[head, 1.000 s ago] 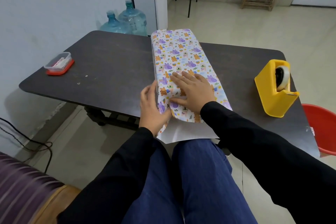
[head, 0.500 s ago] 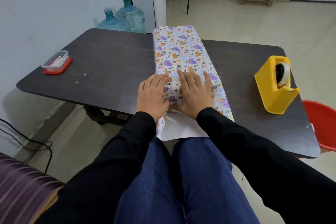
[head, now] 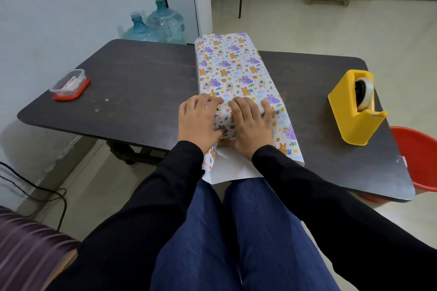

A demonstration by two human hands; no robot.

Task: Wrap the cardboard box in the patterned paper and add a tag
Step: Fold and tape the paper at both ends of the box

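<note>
A person is sitting at a dark table [head: 142,82]. The patterned paper [head: 234,71] is lying across its middle, running from the near edge at 6 o'clock to the far edge at 12 o'clock. The paper is covering a long block shape entirely, so the cardboard box underneath is not showing anywhere.

Both hands are resting palm down, side by side, on the near end of that block. The left hand [head: 199,123] is pressing on the 9 o'clock side of the top, its thumb lying on the paper toward the other hand. The right hand [head: 251,125] is pressing just beside it on the 3 o'clock side, its fingers [head: 247,108] reaching forward over the print. On both hands the fingers are lying extended on the paper and are not closing round anything.

Below the wrists, at 6 o'clock, a loose flap [head: 227,169] of the paper is hanging past the table edge, white underside up, above the person's blue-clad knees.

A yellow tape dispenser [head: 354,111] is standing on the table at 3 o'clock from the hands, well apart from the paper. A clear container [head: 69,84] on a red lid is sitting at 9 o'clock near the table's left edge. Off the table, a red tub [head: 418,156] is showing at 4 o'clock, and two water bottles [head: 156,23] are standing on the floor at 11 o'clock.
</note>
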